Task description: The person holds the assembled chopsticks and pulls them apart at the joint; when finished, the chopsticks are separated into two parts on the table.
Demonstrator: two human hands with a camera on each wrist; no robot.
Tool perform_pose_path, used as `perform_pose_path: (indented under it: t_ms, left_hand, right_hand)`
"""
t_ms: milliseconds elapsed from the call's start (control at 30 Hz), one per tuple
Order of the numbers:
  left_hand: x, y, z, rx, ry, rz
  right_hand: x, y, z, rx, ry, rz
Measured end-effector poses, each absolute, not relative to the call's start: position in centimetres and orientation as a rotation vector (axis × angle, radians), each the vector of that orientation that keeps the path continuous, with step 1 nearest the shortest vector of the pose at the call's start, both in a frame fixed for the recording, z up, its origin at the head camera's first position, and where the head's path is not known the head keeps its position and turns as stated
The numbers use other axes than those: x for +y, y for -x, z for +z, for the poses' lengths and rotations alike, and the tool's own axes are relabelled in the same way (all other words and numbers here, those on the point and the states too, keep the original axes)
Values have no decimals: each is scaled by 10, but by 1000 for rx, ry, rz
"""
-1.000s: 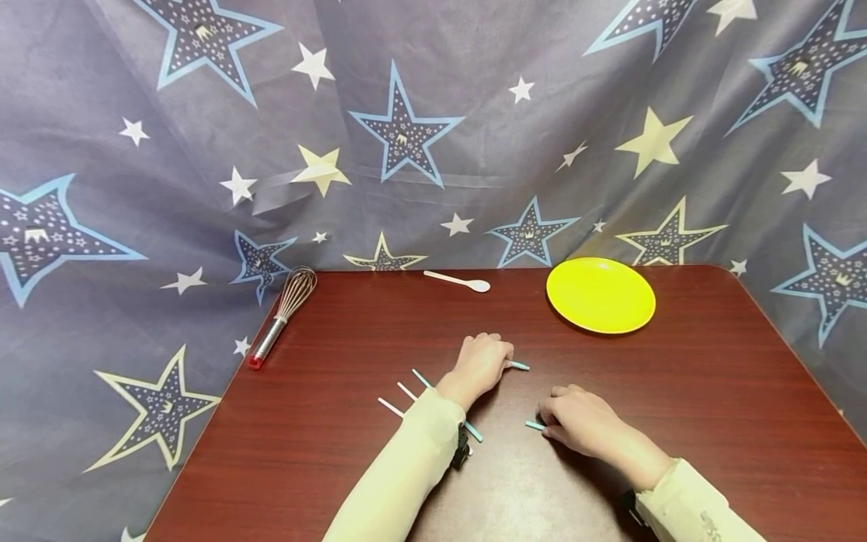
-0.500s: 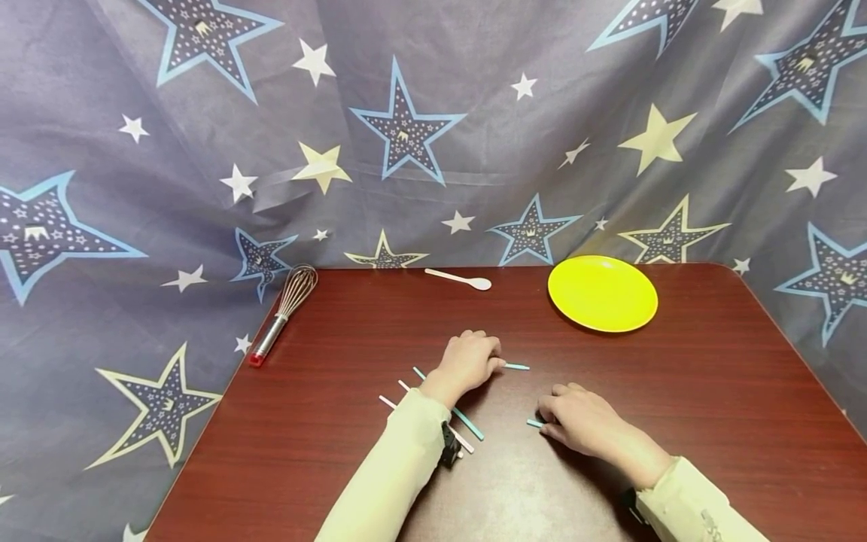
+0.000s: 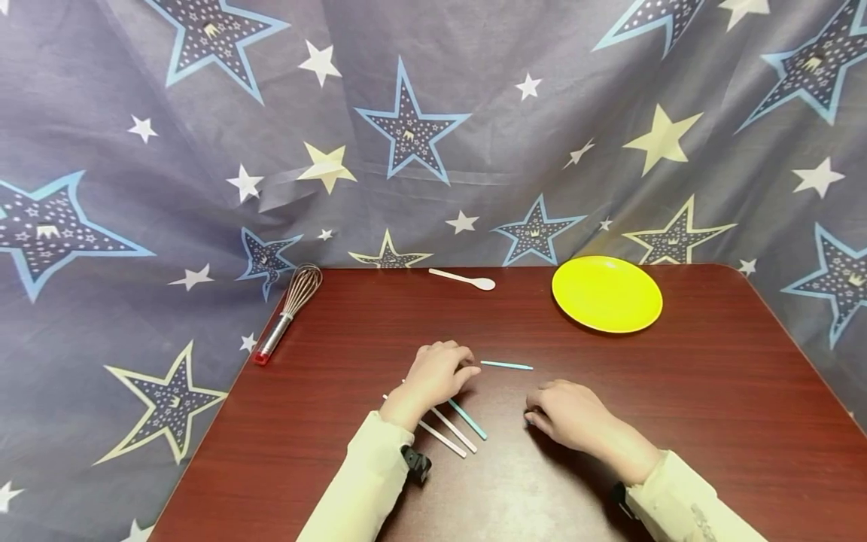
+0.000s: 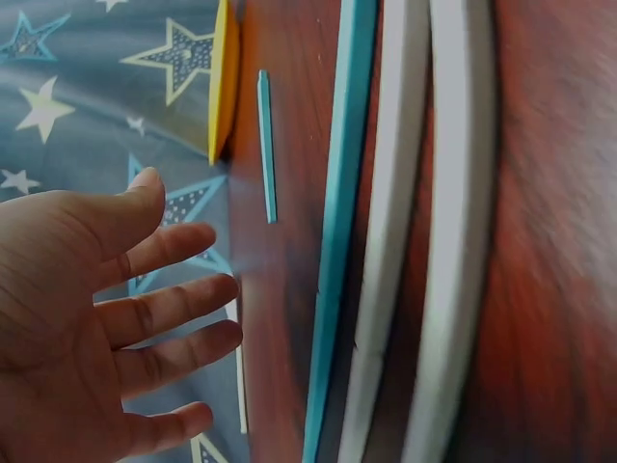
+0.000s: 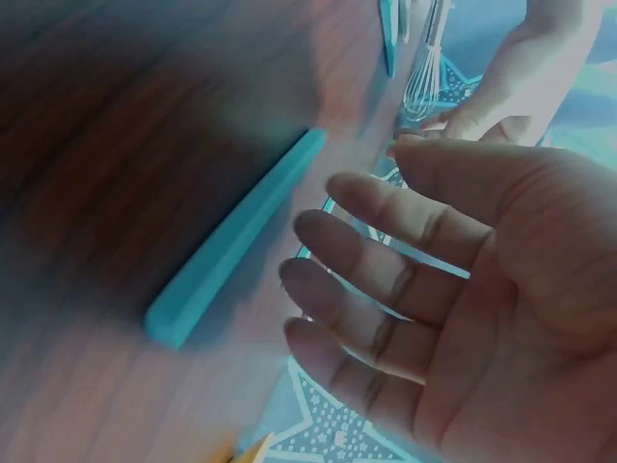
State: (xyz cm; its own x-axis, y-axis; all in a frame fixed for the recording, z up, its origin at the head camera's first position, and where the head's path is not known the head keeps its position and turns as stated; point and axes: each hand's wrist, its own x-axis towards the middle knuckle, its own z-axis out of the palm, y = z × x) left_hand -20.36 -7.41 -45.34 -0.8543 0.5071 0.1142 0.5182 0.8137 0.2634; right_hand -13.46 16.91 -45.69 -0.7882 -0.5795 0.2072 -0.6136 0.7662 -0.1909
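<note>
My left hand hovers over three slanting sticks, its fingers loosely spread and holding nothing in the left wrist view. Those three are a long teal stick, a whitish stick and another whitish stick beside it. To the right of that hand's fingertips a short teal stick lies flat on the table. My right hand is low over the table at the right, fingers relaxed and slightly bent. Beside its fingertips lies another teal stick, apart from them and mostly hidden under the hand in the head view.
A yellow plate lies at the back right of the brown table. At the back edge there is a white spoon. A whisk with a red-tipped handle lies along the left edge. A star-patterned curtain hangs behind.
My left hand has let go of the short teal stick and drawn left, leaving it on the table. My right hand has shifted slightly left, covering most of its teal stick.
</note>
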Motion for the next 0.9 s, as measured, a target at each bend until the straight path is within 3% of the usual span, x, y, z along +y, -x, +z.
perform_pose_path:
  t_ms: [900]
  left_hand:
    - [-104, 176, -462, -2850, 910, -556]
  right_hand:
    - [103, 144, -456, -2893, -856, 440]
